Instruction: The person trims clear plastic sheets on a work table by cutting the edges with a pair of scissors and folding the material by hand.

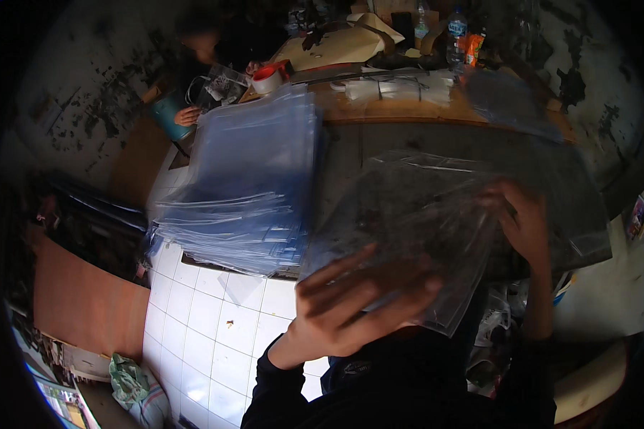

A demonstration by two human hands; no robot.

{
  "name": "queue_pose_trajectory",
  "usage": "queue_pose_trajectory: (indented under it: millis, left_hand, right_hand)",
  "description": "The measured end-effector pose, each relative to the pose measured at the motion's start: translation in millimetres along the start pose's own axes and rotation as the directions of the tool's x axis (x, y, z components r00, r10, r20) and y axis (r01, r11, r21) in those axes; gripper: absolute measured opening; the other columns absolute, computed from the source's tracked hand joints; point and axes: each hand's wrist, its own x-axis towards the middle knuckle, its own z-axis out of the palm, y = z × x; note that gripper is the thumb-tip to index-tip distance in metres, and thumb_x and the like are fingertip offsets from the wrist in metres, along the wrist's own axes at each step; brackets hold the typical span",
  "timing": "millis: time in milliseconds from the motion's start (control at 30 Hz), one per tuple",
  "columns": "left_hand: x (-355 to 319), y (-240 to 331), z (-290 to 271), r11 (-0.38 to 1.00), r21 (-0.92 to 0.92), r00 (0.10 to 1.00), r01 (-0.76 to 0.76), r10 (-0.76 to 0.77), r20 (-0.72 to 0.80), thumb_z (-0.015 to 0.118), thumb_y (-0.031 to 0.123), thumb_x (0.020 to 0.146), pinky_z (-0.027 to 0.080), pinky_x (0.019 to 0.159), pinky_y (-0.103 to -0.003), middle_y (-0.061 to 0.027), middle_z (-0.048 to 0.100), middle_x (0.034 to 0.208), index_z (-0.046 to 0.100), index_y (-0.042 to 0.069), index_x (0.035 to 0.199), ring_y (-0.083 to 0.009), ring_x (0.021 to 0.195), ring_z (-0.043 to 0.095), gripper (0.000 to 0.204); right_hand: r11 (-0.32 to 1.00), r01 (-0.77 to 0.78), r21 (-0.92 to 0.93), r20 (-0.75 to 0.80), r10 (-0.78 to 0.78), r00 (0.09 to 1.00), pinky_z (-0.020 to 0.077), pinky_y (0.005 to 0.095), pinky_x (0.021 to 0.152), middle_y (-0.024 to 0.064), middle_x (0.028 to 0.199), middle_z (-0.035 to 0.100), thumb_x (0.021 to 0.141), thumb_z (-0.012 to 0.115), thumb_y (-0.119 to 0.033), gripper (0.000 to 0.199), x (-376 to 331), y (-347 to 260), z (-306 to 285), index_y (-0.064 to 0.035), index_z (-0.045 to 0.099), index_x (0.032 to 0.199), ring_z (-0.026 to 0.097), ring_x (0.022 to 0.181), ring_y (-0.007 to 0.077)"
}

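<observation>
While both hands are raised above the table, the scene reads as follows.

Clear bag: a large transparent plastic bag [436, 229] is held up flat between the two hands, blurred, so its contents, if any, cannot be told.

Left hand: the left hand [350, 304] grips the bag's near lower edge, fingers spread across its face and curled onto the plastic.

Right hand: the right hand [526, 222] holds the bag's far right side, fingers bent around the edge, seen partly through the plastic.

Bag stack: a thick pile of bluish clear plastic bags [254, 186] lies just left of the left hand, hanging over the table's edge.

Table: a dark wooden table [365, 143] lies under and beyond both hands.

Tape roll: a red and white tape roll [267, 79] sits beyond the stack, well apart from the hands.

Folded white packs: a row of them [397, 88] lies far beyond the held bag.

Bottles: two plastic bottles [456, 36] stand at the far edge.

Other person: a co-worker's hand [187, 115] rests far to the left, near a teal container [168, 114].

Floor: white tiles [207, 322] show to the left of the left forearm.
</observation>
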Motion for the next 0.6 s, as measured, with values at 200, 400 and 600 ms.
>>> queue_pose_trajectory:
  millis: [200, 400, 600]
  left_hand:
    - [-61, -26, 3, 0.853, 0.044, 0.763, 0.519, -0.44, -0.475, 0.062, 0.01, 0.075, 0.017, 0.103, -0.054, -0.0256, 0.009, 0.141, -0.008, 0.008, 0.137, -0.0392, 0.131, 0.015, 0.094]
    - [-47, -32, 11, 0.719, -0.464, 0.728, 0.517, -0.655, -0.203, 0.058, 0.015, 0.081, 0.014, 0.105, -0.05, -0.0209, 0.011, 0.142, 0.0, 0.013, 0.14, -0.0344, 0.133, 0.011, 0.082]
    - [3, -68, -39, 0.519, -0.703, 0.61, 0.486, -0.778, -0.152, 0.053, 0.027, 0.087, 0.038, 0.092, -0.044, -0.0199, 0.021, 0.138, 0.007, 0.019, 0.14, -0.0326, 0.119, 0.038, 0.071]
  right_hand:
    - [0.939, -0.325, 0.114, -0.003, 0.327, 0.945, 0.0484, 0.0241, 0.049, 0.0033, 0.064, 0.057, 0.086, 0.055, -0.017, 0.014, 93, -11, -16, -0.0051, 0.059, 0.093, 0.059, 0.059, 0.0105]
    - [0.907, -0.301, 0.294, 0.092, 0.286, 0.954, 0.0479, 0.023, 0.05, 0.0042, 0.071, 0.058, 0.087, 0.055, -0.02, 0.022, 164, -10, -50, 0.0004, 0.056, 0.094, 0.056, 0.054, 0.0106]
    - [0.512, -0.268, 0.816, -0.047, 0.521, 0.853, 0.0485, 0.0239, 0.065, 0.0046, 0.079, 0.059, 0.086, 0.054, -0.014, 0.015, 188, -41, -32, -0.0011, 0.058, 0.093, 0.059, 0.07, 0.0134]
